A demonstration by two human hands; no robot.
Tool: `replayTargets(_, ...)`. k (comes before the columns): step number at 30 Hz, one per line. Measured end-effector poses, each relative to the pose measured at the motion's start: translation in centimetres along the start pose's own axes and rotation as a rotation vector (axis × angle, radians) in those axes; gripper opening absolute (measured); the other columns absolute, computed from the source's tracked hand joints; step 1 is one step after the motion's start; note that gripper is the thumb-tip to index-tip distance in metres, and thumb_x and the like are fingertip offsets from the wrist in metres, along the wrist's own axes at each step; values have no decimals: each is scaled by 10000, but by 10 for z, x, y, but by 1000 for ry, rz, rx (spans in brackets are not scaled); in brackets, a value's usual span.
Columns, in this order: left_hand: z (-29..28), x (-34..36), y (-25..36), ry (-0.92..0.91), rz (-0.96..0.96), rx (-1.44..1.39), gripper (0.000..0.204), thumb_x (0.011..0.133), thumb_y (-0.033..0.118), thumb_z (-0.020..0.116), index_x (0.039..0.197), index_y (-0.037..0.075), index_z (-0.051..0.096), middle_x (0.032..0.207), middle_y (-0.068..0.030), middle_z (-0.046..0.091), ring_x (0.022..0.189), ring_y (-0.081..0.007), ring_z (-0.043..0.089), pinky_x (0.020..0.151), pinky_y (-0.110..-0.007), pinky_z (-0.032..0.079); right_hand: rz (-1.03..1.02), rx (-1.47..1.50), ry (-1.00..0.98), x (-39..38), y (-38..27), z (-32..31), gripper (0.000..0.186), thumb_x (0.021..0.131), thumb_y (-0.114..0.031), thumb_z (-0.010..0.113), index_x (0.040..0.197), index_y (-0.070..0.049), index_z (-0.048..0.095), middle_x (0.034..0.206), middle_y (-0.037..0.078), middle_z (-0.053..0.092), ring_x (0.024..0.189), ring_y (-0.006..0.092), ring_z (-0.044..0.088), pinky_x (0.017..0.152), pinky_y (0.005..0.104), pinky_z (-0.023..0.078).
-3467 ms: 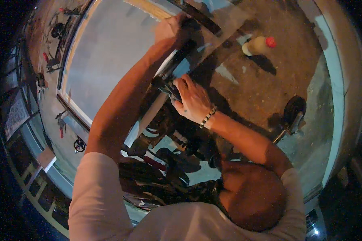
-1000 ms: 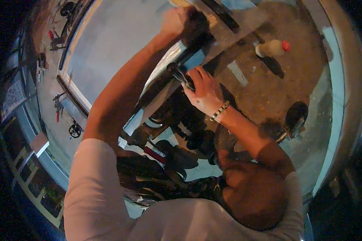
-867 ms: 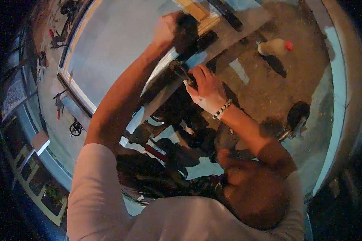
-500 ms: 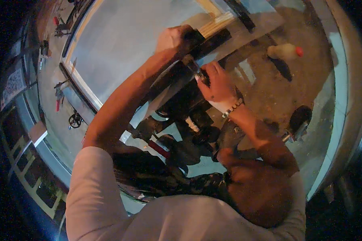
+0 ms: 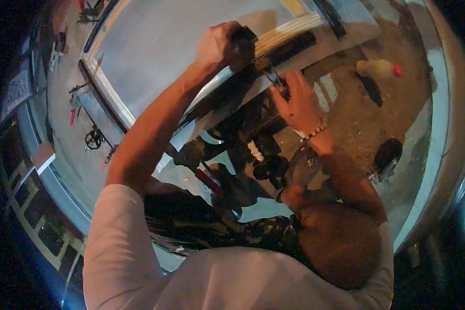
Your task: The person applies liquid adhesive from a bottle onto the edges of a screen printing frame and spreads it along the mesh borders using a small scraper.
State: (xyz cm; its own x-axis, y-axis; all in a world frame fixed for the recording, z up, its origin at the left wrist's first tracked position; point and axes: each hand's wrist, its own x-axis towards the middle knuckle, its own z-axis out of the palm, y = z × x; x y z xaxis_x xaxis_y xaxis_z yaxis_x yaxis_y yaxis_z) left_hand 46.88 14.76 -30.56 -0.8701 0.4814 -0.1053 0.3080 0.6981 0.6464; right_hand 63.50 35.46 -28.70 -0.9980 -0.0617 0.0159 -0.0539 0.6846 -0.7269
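Note:
A large grey panel with a pale wooden frame lies ahead of me. My left hand is closed round a dark, blocky piece at the frame's near edge; its exact kind is lost in shadow. To the right and slightly nearer, my right hand, with a beaded bracelet at the wrist, grips what looks like a small paintbrush with a shiny metal band. Its dark tip points toward the dark strip along the frame's edge.
A pale bottle with a red cap lies on the brown floor at right. Clamps with red handles and a black wheel-shaped thing are at left. Below my hands lie a red-handled tool and dark clutter.
My right hand and the brush have shifted right and slightly farther up in the picture. The left hand still grips the dark piece. The whole view has shifted a little.

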Motion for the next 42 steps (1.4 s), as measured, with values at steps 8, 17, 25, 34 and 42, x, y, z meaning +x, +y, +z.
replayTargets(8,17,5,7,84,67,44,241,770,241,717,974,116,691,920,-159,706,904,-395,675,781,-484,548,-26,3,3,-2,-3,-1,272,884,-193,660,1067,-15,565,1003,201,585,897,421,603,765,491,510)
replayTargets(17,54,65,55,70,184,145,372,923,328,512,1084,58,711,991,-192,726,902,-380,713,797,-458,566,22,9,14,-1,3,-5,277,872,-229,665,1039,-37,557,1014,188,584,918,416,613,767,511,513)
replayTargets(25,91,156,8,93,179,303,289,893,282,581,1083,111,715,966,-200,722,857,-368,714,756,-463,575,1,2,-11,-2,7,-3,341,823,-221,696,1081,-61,542,1064,166,567,914,391,593,761,492,514)
replayTargets(34,87,144,86,161,205,-21,258,890,222,575,978,27,718,886,-244,702,826,-438,684,701,-523,531,4,86,27,-2,6,-6,336,798,-148,724,1061,-54,538,1054,154,559,962,379,595,797,459,515)
replayTargets(42,100,149,64,191,269,62,355,911,326,543,938,29,735,861,-247,701,804,-417,690,696,-491,532,15,47,-49,-4,10,0,466,772,-200,732,1178,-80,539,1177,158,562,1013,366,610,812,462,533)
